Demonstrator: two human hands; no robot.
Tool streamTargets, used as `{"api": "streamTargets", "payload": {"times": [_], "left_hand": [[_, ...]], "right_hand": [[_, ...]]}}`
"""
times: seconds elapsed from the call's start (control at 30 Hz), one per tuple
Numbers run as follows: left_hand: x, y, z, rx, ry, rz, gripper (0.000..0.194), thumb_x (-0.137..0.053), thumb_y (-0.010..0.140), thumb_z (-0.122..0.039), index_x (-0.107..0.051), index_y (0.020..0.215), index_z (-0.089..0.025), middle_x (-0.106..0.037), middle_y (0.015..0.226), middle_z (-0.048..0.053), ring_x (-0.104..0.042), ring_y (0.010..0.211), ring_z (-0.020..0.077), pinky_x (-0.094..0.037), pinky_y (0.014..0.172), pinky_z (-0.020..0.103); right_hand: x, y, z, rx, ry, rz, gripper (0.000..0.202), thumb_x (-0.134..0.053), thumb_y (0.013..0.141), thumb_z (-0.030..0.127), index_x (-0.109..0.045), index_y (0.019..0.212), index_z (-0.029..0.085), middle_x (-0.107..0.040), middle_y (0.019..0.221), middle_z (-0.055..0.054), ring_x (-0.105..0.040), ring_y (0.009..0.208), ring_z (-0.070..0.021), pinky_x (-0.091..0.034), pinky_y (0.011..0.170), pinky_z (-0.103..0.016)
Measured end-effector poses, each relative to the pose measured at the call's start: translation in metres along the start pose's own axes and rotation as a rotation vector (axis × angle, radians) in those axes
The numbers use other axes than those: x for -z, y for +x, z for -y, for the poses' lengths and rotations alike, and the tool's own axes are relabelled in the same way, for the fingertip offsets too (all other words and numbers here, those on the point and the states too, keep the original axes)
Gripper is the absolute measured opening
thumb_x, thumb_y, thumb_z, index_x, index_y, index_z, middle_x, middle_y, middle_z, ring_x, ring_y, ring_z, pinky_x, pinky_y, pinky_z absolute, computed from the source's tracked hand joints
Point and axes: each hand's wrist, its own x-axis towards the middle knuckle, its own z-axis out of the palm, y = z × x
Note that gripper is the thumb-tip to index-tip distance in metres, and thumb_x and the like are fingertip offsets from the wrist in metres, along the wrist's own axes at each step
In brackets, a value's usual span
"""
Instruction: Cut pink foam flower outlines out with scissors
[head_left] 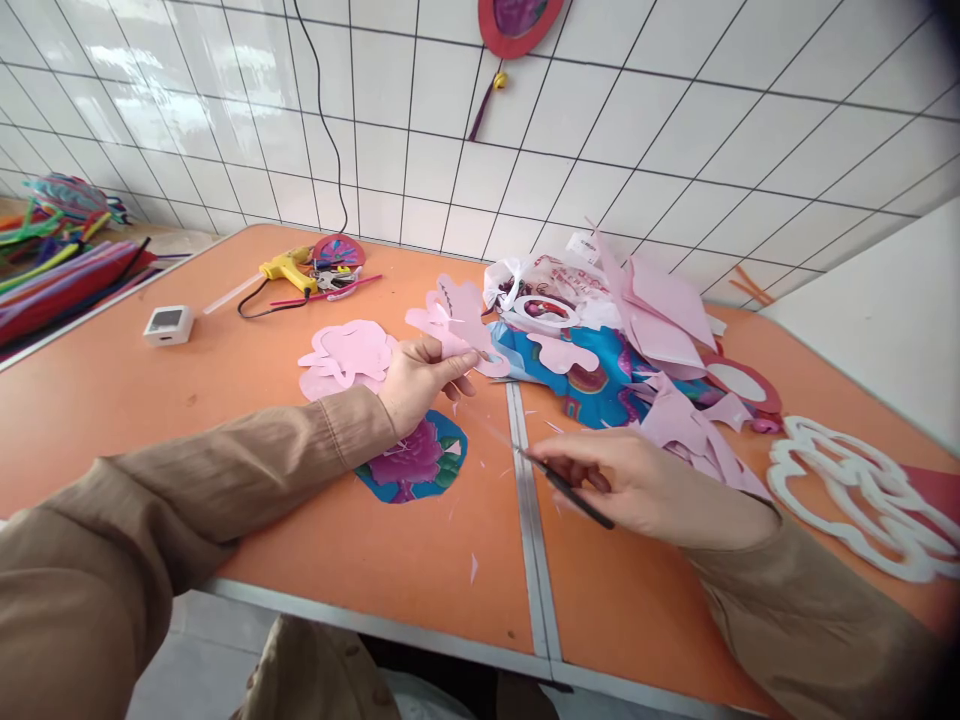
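My left hand (424, 375) pinches a pink paper cutout (459, 312) with wavy edges and a line of dark marks on it. My right hand (600, 475) grips a slim black tool (574, 492); its pale, thin tip points left towards the cutout but stays apart from it. Motion blur hides what kind of tool it is. Left of my left hand lies a stack of pink paper cutouts (349, 352). Below my left wrist is a blue fabric piece with a purple flower (409, 462), partly covered by the sleeve. Small pink paper slivers (474, 569) are scattered between my hands.
A yellow glue gun (289, 270) with pliers (337, 280) and a white box (168, 325) sit at the back left. Floral fabric (600, 385), pink scraps (694, 430) and a plastic bag (577, 285) pile up behind. White cloud-shaped frames (817, 500) lie right.
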Motion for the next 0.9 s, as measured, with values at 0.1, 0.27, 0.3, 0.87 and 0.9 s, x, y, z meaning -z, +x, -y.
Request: {"api": "streamTargets", "payload": {"times": [0.1, 0.27, 0.3, 0.87, 0.9], "left_hand": [[-0.001, -0.002, 0.0, 0.017, 0.022, 0.016, 0.029, -0.083, 0.068, -0.039, -0.076, 0.073, -0.011, -0.069, 0.056, 0.004, -0.059, 0.047, 0.0109, -0.048, 0.048, 0.022], [-0.002, -0.005, 0.001, 0.042, 0.076, 0.043, 0.025, -0.079, 0.072, -0.036, -0.076, 0.075, -0.011, -0.068, 0.055, 0.004, -0.059, 0.048, 0.0112, -0.049, 0.05, 0.023], [-0.002, -0.006, 0.001, 0.042, 0.092, 0.049, 0.025, -0.079, 0.072, -0.036, -0.076, 0.074, -0.011, -0.068, 0.056, 0.004, -0.059, 0.048, 0.0113, -0.049, 0.05, 0.024], [-0.003, -0.01, 0.001, 0.036, 0.131, 0.156, 0.029, -0.083, 0.07, -0.039, -0.071, 0.06, -0.014, -0.069, 0.056, 0.005, -0.059, 0.049, 0.0115, -0.049, 0.051, 0.024], [-0.003, -0.01, 0.001, 0.036, 0.131, 0.161, 0.03, -0.084, 0.069, -0.039, -0.071, 0.059, -0.014, -0.069, 0.056, 0.005, -0.059, 0.049, 0.0114, -0.049, 0.051, 0.024]], "right_hand": [[-0.001, -0.002, -0.004, -0.04, 0.231, -0.163, 0.041, -0.066, 0.086, 0.045, -0.071, 0.117, 0.019, -0.073, 0.083, -0.008, -0.064, 0.063, -0.0184, -0.053, 0.058, -0.033], [0.001, 0.001, 0.0, -0.028, 0.263, -0.347, 0.043, -0.069, 0.083, 0.039, -0.073, 0.121, 0.019, -0.062, 0.065, 0.0, -0.057, 0.055, -0.0148, -0.053, 0.055, -0.032], [0.001, 0.002, 0.001, -0.038, 0.267, -0.355, 0.042, -0.071, 0.082, 0.039, -0.074, 0.119, 0.019, -0.06, 0.062, 0.001, -0.055, 0.053, -0.0138, -0.052, 0.053, -0.031], [0.005, 0.004, -0.01, -0.099, 0.458, -0.245, 0.05, -0.08, 0.074, 0.041, -0.077, 0.118, 0.017, -0.06, 0.069, -0.004, -0.053, 0.062, -0.015, -0.05, 0.052, -0.029], [0.005, 0.004, -0.01, -0.107, 0.463, -0.246, 0.05, -0.08, 0.074, 0.042, -0.078, 0.118, 0.017, -0.06, 0.069, -0.004, -0.053, 0.063, -0.0153, -0.051, 0.053, -0.029]]}}
